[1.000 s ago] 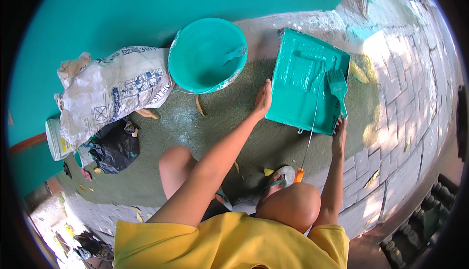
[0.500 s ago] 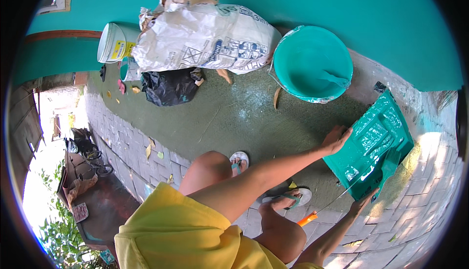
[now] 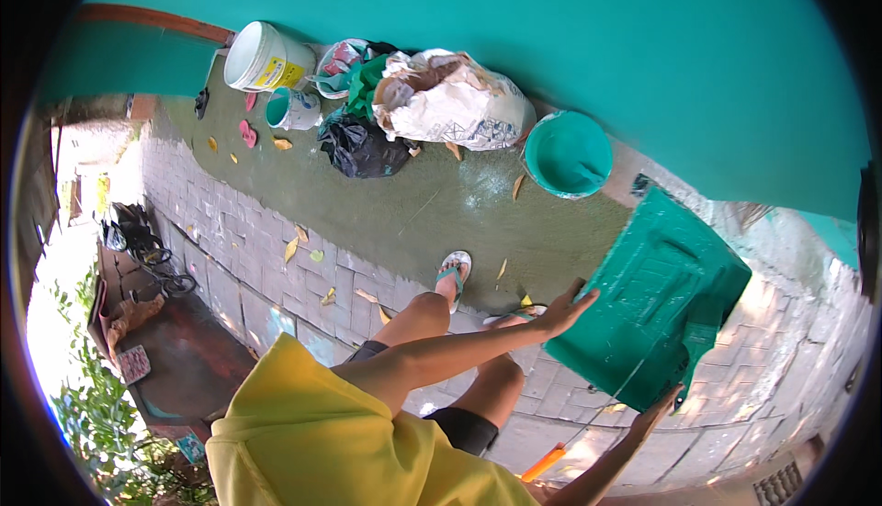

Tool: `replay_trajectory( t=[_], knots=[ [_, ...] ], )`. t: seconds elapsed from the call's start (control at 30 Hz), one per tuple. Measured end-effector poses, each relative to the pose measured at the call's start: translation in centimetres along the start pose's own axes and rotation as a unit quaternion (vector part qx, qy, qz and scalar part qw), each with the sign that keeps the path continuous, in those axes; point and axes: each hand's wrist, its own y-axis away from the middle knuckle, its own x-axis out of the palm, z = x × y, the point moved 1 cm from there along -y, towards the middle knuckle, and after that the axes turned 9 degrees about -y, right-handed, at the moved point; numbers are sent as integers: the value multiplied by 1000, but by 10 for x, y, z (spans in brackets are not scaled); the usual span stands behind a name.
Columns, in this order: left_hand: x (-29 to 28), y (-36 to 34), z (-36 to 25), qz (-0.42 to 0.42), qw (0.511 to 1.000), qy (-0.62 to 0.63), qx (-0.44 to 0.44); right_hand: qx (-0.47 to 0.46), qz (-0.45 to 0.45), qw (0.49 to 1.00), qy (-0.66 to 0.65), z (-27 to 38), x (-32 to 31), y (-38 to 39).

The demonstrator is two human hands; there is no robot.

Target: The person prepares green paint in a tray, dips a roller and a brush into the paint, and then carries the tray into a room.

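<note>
A paint tray (image 3: pixel 634 272) coated in wet green paint is held out at the right, tilted, above the paving. My left hand (image 3: pixel 567 311) is closed on its left edge, with some fingers hidden beneath. At the tray's near corner, my right hand (image 3: pixel 658 411) is closed on the rim, close to the end of a paintbrush (image 3: pixel 700 333) smeared with green that lies inside. A thin metal rod runs out of the tray to an orange handle (image 3: pixel 544 462), which sticks out between my forearms. What the rod carries at its other end is hard to make out.
By the green wall (image 3: pixel 514 28) stand a bucket of green paint (image 3: pixel 569 153), a white paper sack (image 3: pixel 459 106), a black plastic bag (image 3: pixel 363 145), a white bucket (image 3: pixel 262 58) and a small paint pail (image 3: pixel 296 109). Dry leaves and sandals lie about. A low brown surface (image 3: pixel 188 359) is at left.
My view has risen, and the wall-side things look smaller. The tray has come up with both hands still on it, its brush and orange handle moving along.
</note>
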Motion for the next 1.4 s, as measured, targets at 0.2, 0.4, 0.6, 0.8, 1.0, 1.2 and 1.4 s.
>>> replay_trajectory(
  t=[0.2,0.4,0.6,0.8,1.0,1.2,1.4],
  knots=[
    [-77,154,-79,20,987,161,-21,-51,66,996,26,170,22,112],
    [-188,289,-121,-65,960,269,49,-68,195,977,51,300,108,220],
    [-325,365,-98,-143,918,364,68,-140,299,940,87,363,250,309],
    [-505,438,-67,-144,879,440,114,-173,437,880,70,397,441,430],
    [-675,482,-19,-279,843,443,122,-121,498,850,125,431,617,578],
    [-830,537,16,-367,777,499,112,-228,556,770,214,446,793,684],
    [-976,588,35,-354,683,608,193,-179,667,677,254,461,967,797]
  ],
)
